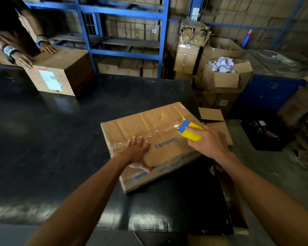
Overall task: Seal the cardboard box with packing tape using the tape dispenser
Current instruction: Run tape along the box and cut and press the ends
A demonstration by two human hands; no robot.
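Dispenser [190, 132] clenched in right hand [207, 142], nose up-left; left hand [137, 151] flat on box [149, 139].

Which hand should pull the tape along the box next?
Probably the right hand: it already grips the yellow tape dispenser at the tape's end on the box. The left hand lies flat, steadying it.
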